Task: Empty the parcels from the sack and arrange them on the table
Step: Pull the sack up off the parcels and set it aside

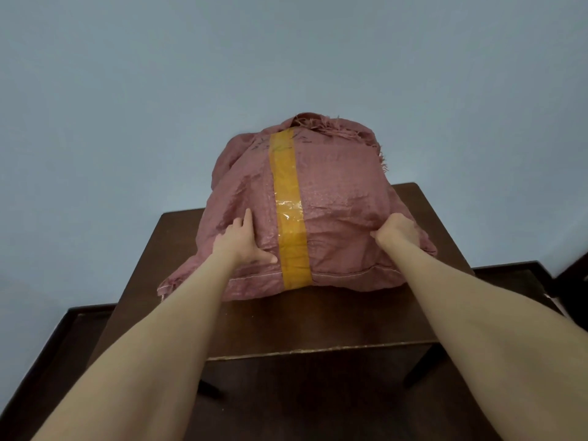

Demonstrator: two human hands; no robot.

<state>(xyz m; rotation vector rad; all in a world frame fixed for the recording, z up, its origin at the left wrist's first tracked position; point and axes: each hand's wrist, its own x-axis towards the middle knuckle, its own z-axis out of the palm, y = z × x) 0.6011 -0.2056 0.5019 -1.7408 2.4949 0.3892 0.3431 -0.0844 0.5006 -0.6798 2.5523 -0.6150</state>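
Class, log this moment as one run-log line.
stage: sack on table | left hand: pressed flat on sack | right hand: gripping sack fabric | parcels: none visible

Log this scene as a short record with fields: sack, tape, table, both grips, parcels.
sack: pink woven, bulging, lying on the table, stitched seam nearest
tape: yellow strip along the sack's top
table: dark wood
left grip: flat on sack, fingers straight
right grip: clutches sack fabric
parcels: none in view
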